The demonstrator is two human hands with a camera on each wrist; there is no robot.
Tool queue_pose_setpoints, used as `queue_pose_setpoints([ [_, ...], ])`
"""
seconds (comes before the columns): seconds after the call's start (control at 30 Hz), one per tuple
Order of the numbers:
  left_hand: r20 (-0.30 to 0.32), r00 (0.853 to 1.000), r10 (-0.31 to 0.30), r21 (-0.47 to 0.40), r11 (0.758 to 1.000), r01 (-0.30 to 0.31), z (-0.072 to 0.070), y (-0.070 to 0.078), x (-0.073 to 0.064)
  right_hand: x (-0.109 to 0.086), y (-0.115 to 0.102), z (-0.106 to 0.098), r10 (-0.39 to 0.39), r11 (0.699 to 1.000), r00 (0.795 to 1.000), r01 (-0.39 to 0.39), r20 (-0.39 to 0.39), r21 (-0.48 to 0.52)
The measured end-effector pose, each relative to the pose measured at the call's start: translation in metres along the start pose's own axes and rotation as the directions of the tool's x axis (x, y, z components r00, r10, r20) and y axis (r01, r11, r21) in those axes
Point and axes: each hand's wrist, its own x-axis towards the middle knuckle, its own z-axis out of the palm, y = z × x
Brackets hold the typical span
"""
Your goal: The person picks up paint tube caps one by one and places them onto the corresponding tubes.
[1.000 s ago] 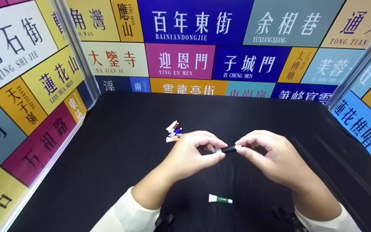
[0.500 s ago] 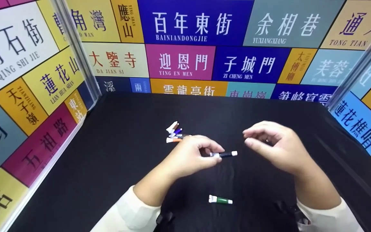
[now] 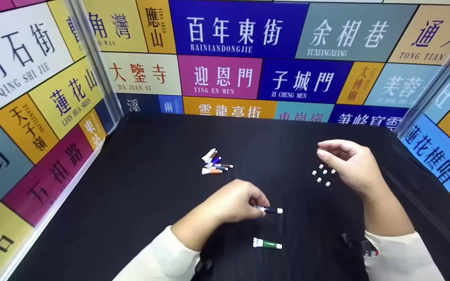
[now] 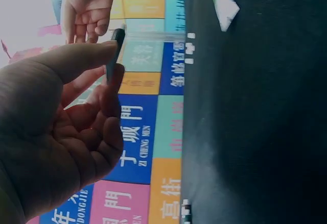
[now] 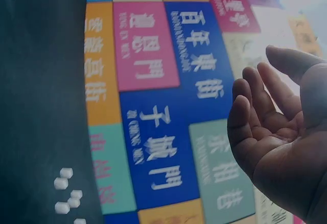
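Note:
My left hand [image 3: 234, 203] pinches a small black paint tube [image 3: 275, 210] between thumb and fingers, near its white crimped end. The tube's white tip points right. In the left wrist view the dark tube [image 4: 119, 36] sticks out beyond the thumb. My right hand [image 3: 350, 164] hovers at the right above several small white caps [image 3: 319, 180], partly covering them. Its fingers are loosely bent, and the right wrist view shows the palm [image 5: 278, 137] with nothing in it. A green paint tube [image 3: 268, 244] lies nearer me, below the black one.
A small pile of paint tubes, with an orange tube [image 3: 212, 171] and a blue tube [image 3: 216, 160] among them, lies left of centre. A black cloth [image 3: 150, 156] covers the table. Printed panels [image 3: 219, 76] stand behind it and along both sides.
My right hand has let go of the tube's tip and moved right and away from me, revealing the white caps. My left hand has brought the black tube down towards the green one.

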Motion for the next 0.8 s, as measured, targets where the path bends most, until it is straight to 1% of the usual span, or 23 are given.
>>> queue_pose_setpoints([
  [0.1,0.036,0.999,-0.029,0.039,0.999,0.028,0.007,-0.005,0.002,0.005,0.016,-0.003,0.048,0.999,0.999,-0.048,-0.001,0.025],
  [0.23,0.069,0.996,-0.059,0.066,0.996,0.054,0.013,-0.011,0.003,0.010,0.034,-0.007,0.096,0.993,0.995,-0.096,0.009,0.068],
  [0.4,0.105,0.991,-0.078,0.093,0.993,0.069,0.019,-0.014,0.005,0.015,0.055,-0.012,0.146,0.985,0.989,-0.147,0.025,0.087],
  [0.53,0.134,0.987,-0.086,0.111,0.991,0.071,0.023,-0.015,0.006,0.017,0.071,-0.016,0.190,0.973,0.980,-0.197,0.063,0.121],
  [0.63,0.150,0.985,-0.085,0.118,0.991,0.068,0.026,-0.016,0.006,0.017,0.084,-0.020,0.226,0.948,0.967,-0.247,0.120,0.202],
  [0.73,0.161,0.983,-0.090,0.117,0.991,0.072,0.027,-0.017,0.006,0.016,0.097,-0.024,0.264,0.899,0.944,-0.315,0.199,0.303],
  [0.8,0.170,0.980,-0.101,0.122,0.989,0.080,0.027,-0.017,0.005,0.015,0.106,-0.026,0.291,0.866,0.923,-0.366,0.252,0.342],
])
